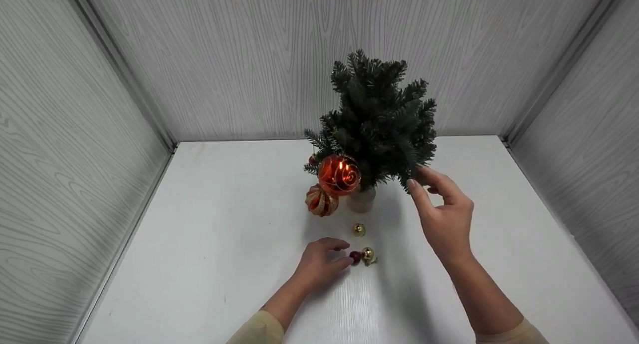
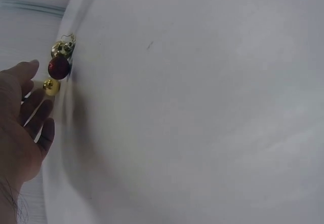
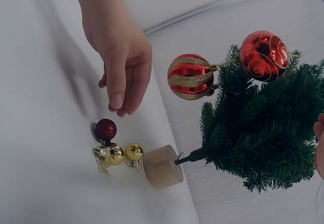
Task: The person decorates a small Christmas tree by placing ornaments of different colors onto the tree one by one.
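A small green Christmas tree (image 1: pixel 379 119) stands on a round wooden base (image 3: pixel 163 167). My right hand (image 1: pixel 447 216) is at its lower right side, thumb and fingers pinching a branch tip; in the right wrist view only a sliver of that hand shows. From the tree's left side hang a shiny red bauble with gold swirls (image 1: pixel 339 174) and a red-and-gold striped bauble (image 1: pixel 322 200). My left hand (image 1: pixel 322 264) is low over the table, fingers loosely bent and holding nothing. Just beyond its fingertips lie a dark red bauble (image 3: pixel 106 129) and a gold bauble (image 3: pixel 115 154).
Another gold bauble (image 1: pixel 359 229) lies between that pair and the tree base. A smaller red bauble (image 1: pixel 312 160) hangs at the tree's left edge. The white table (image 1: pixel 224 209) is enclosed by grey wood-grain panels (image 1: pixel 239 59) at the back and sides.
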The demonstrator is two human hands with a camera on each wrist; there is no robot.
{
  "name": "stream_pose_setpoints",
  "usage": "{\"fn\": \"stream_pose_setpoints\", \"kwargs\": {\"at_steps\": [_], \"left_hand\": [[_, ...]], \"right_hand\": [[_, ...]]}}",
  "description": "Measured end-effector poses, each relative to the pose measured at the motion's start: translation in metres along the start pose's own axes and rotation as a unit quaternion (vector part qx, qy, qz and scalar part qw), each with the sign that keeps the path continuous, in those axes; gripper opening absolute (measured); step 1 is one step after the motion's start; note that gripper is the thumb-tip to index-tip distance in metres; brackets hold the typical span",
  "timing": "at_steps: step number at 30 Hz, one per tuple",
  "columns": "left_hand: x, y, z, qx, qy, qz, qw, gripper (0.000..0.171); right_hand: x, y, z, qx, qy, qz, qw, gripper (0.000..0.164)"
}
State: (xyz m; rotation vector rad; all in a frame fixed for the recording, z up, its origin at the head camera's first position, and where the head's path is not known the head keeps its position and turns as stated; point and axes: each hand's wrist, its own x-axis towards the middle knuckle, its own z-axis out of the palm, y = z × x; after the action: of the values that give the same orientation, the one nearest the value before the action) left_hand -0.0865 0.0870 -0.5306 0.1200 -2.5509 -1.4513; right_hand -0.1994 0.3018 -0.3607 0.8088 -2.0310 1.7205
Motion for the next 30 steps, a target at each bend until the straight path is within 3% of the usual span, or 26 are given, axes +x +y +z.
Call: {"fn": "stream_pose_setpoints", "kwargs": {"at_steps": [9,16,30], "left_hand": [[0.004,0.011,0.027,0.048,0.01,-0.057,0.9971,0.033],[0.003,0.018,0.043,0.06,0.031,-0.067,0.9955,0.033],[0.004,0.019,0.045,0.062,0.028,-0.078,0.9947,0.026]], "right_hand": [[0.005,0.006,-0.007,0.026,-0.035,-0.017,0.999,0.031],[0.009,0.011,-0.012,0.049,-0.062,-0.036,0.996,0.033],[0.003,0.007,-0.002,0.044,-0.079,-0.045,0.995,0.034]]}}
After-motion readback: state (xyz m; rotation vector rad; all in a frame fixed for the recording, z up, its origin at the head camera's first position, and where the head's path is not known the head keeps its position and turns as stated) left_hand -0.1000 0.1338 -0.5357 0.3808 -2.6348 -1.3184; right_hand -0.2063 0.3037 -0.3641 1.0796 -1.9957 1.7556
